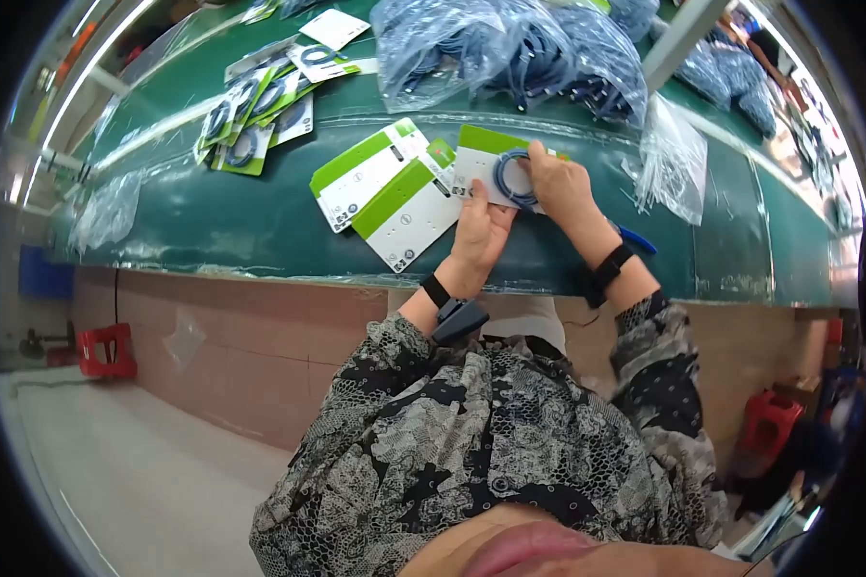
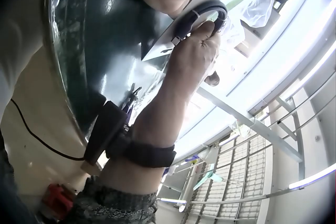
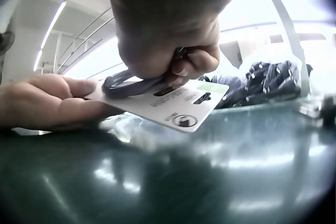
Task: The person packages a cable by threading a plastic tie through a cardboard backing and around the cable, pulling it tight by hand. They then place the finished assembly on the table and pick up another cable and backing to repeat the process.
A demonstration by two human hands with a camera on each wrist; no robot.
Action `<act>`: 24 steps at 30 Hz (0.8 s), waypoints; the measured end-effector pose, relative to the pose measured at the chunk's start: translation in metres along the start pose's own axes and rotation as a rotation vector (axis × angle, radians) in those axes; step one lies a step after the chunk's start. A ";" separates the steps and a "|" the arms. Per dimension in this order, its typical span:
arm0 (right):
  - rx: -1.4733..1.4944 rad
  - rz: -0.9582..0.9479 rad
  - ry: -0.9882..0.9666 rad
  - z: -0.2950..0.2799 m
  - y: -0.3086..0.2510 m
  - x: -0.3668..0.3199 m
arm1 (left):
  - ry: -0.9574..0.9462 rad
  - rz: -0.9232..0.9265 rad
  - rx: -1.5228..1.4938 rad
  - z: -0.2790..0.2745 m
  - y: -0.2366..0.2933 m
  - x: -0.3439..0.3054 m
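Note:
A white and green card [image 1: 478, 165] is raised over the table in front of the body. My left hand [image 1: 481, 236] grips its lower edge, thumb lying on the printed face. A coiled blue-grey cable [image 1: 501, 181] lies against that face, and my right hand [image 1: 566, 189] pinches the coil's right side. In the right wrist view the curled right fingers [image 3: 197, 64] sit over the coil [image 3: 116, 85], at a slot in the card [image 3: 163, 113]. Flat on the table to the left are two similar cards without cables, one card [image 1: 412, 219] overlapping the other card [image 1: 342, 192].
Several carded cables [image 1: 245, 144] are piled at the back left. Clear bags of blue-grey cables [image 1: 520, 58] stand along the back. A bag of thin white strips [image 1: 672, 154] lies at right, and a blue-handled tool [image 1: 637, 238] sits by the right wrist. The green table's front edge [image 1: 356, 282] runs near the body.

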State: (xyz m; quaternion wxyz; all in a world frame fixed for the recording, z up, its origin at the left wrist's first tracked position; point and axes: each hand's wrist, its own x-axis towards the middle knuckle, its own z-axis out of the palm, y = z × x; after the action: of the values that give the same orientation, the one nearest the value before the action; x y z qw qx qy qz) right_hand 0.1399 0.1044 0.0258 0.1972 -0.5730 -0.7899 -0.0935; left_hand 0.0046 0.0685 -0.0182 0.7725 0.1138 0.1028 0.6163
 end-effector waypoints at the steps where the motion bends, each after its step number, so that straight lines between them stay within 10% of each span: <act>1: -0.012 -0.027 -0.009 -0.002 0.002 0.001 | -0.010 -0.017 0.008 0.000 0.000 0.000; 6: -0.011 -0.060 -0.138 -0.022 0.000 0.011 | -0.014 -0.051 0.030 -0.004 -0.002 0.002; 13: 0.029 0.035 0.438 -0.042 0.025 -0.016 | -0.059 -0.028 -0.012 0.001 0.003 0.002; 15: 0.869 0.550 0.349 -0.035 0.042 -0.042 | -0.058 -0.036 -0.033 0.002 0.002 0.001; 20: 1.463 0.682 -0.099 -0.024 -0.022 -0.076 | -0.145 -0.103 -0.052 0.007 -0.001 0.000; 24: 1.834 0.729 0.377 0.002 -0.039 -0.063 | -0.189 -0.136 0.185 0.001 -0.003 -0.009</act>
State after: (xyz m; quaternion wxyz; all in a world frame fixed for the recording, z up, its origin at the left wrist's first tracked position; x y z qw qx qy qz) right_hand 0.1198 0.0375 0.0007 0.7009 -0.3823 -0.2892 0.5282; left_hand 0.0055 0.0593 -0.0178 0.8049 0.2347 0.0933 0.5370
